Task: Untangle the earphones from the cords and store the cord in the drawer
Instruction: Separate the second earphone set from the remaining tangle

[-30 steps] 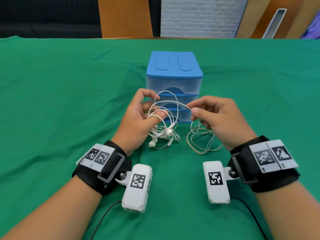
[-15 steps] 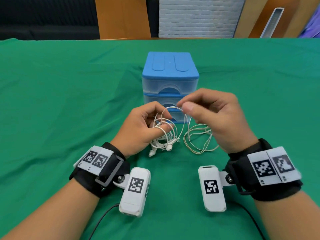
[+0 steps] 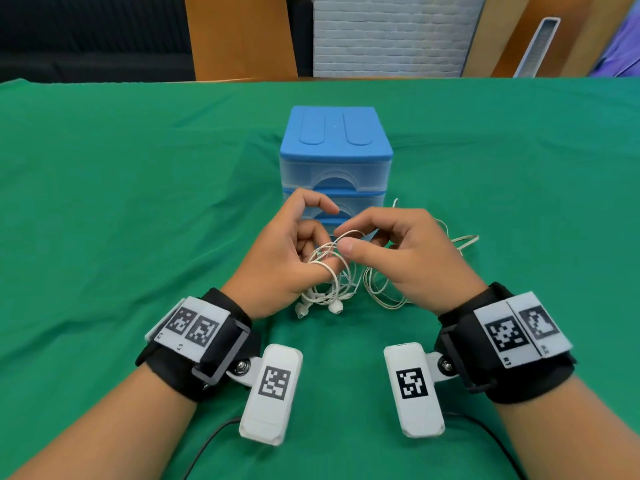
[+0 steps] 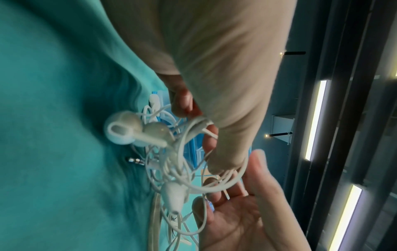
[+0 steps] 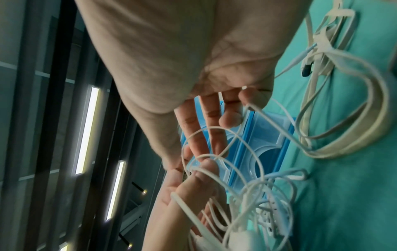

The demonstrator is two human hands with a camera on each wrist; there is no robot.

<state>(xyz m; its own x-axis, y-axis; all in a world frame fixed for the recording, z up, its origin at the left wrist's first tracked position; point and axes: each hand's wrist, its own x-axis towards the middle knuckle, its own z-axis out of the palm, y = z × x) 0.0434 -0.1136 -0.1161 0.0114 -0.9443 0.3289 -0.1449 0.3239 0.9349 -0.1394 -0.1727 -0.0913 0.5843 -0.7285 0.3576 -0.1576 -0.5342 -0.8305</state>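
Note:
The white earphones (image 3: 332,289) hang in a tangle between my hands, with both earbuds (image 3: 335,307) low over the green cloth. My left hand (image 3: 287,251) holds them, with several wire loops hooked round its thumb (image 4: 227,152). My right hand (image 3: 408,251) pinches one loop of the earphone wire (image 3: 349,233) between thumb and forefinger, close to the left thumb. A flat beige cord (image 3: 377,292) lies coiled on the cloth under my right hand; the right wrist view shows the cord (image 5: 343,146) still crossed by thin earphone wire. Just behind both hands stands the blue drawer unit (image 3: 335,133), its drawers shut.
The green cloth (image 3: 138,202) covers the whole table. One end of the flat cord (image 3: 464,239) reaches out to the right of the drawer unit. Wooden panels and a white brick wall stand beyond the table's far edge.
My right hand has come down and in toward the left thumb, still on the wire. The left forefinger has lifted. The flat cord now spreads further right.

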